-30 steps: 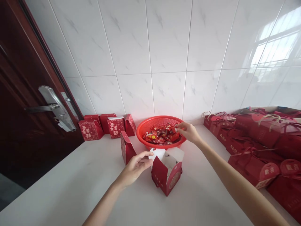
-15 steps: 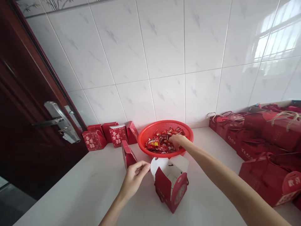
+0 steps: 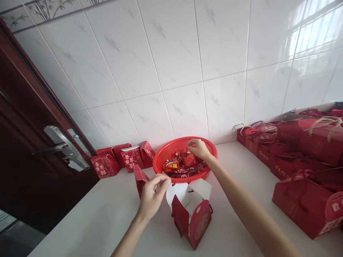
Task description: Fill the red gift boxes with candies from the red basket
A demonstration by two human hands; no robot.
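A red gift box [image 3: 197,225] with white insides stands on the white tabletop, its top flaps spread. At the box's left rear flap is my left hand [image 3: 154,196], thumb and forefinger pinched together; whether they grip the flap's edge is unclear. Beyond the box sits a red plastic basket [image 3: 158,157] holding many small wrapped candies [image 3: 189,160], mostly red. My right hand [image 3: 199,148] hovers over the basket's back right part with curled fingers. What those fingers hold, if anything, cannot be made out. Another red box [image 3: 139,178] stands partly behind my left hand.
Several red printed boxes [image 3: 104,166] stand against the tiled wall at the back left. A cluster of red gift boxes with cord handles [image 3: 300,205] fills the right side. The dark door [image 3: 24,142] with a metal handle borders the table's left.
My right hand has risen out of the candies toward the basket's back rim. My left hand stays by the box flap. The view has shifted and tilted slightly.
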